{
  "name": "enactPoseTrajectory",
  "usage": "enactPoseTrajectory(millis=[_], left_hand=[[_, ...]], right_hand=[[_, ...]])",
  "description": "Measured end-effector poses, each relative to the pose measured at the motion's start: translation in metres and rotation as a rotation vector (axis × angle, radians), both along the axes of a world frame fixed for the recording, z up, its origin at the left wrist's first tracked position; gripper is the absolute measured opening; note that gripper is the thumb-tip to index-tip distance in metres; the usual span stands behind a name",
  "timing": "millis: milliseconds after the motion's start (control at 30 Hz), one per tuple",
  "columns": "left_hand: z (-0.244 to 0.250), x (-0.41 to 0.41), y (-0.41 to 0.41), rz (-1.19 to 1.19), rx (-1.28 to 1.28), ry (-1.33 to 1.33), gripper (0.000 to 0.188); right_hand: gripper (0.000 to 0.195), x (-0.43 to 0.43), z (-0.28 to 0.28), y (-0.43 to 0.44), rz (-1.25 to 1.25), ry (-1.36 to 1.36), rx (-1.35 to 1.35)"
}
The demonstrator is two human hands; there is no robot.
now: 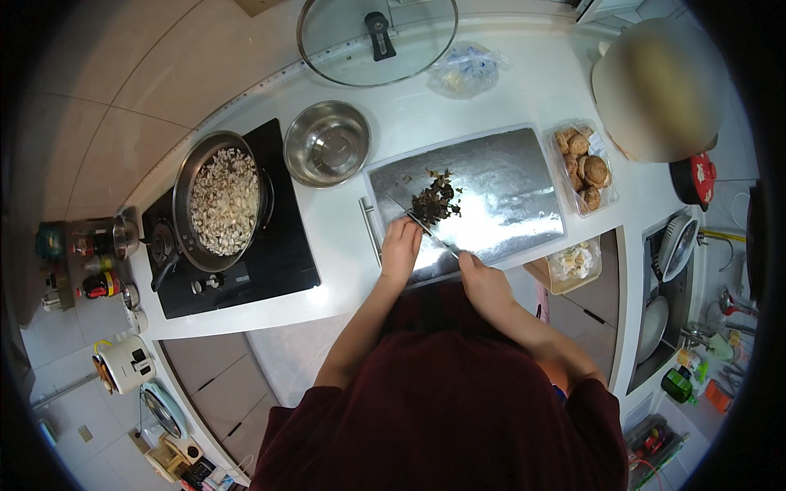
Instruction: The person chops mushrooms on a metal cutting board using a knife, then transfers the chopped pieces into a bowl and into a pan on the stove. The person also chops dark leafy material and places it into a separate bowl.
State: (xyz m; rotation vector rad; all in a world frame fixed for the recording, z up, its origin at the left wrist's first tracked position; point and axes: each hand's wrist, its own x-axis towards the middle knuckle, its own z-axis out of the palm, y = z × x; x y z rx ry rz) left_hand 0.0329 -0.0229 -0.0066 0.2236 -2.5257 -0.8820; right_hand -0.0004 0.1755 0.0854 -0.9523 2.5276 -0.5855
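A metal cutting board (509, 184) lies on the white counter with a pile of dark chopped food (435, 199), perhaps fungus or mushroom, towards its left. My right hand (485, 279) grips a kitchen knife (437, 238) at the board's near edge, its blade slanting up and left to the pile. The fingers of my left hand (402, 245) rest against the blade beside the pile's near side; whether they pinch anything is hidden. Left of the board stands a steel bowl (327, 144). A frying pan (183, 236) of finely chopped pale food (224, 202) sits on the black cooktop (279, 245).
Whole brown mushrooms (594, 170) fill a clear plastic tray right of the board. Behind it are a knotted plastic bag (465, 70) and a glass lid (344, 43). A bin (559, 285) hangs at the counter's front edge. The sink (675, 294) is at the right.
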Motion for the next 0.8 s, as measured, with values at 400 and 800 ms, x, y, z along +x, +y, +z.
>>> enactPoseTrajectory(millis=[400,800], left_hand=[[0.001,0.012,-0.011,-0.022,0.14,-0.01,0.011],[-0.001,0.008,-0.013,-0.053,0.036,-0.145,0.012]], right_hand=[[0.012,0.0,0.007,0.002,-0.038,-0.01,-0.072],[0.011,0.0,-0.002,-0.005,0.007,0.018,-0.016]])
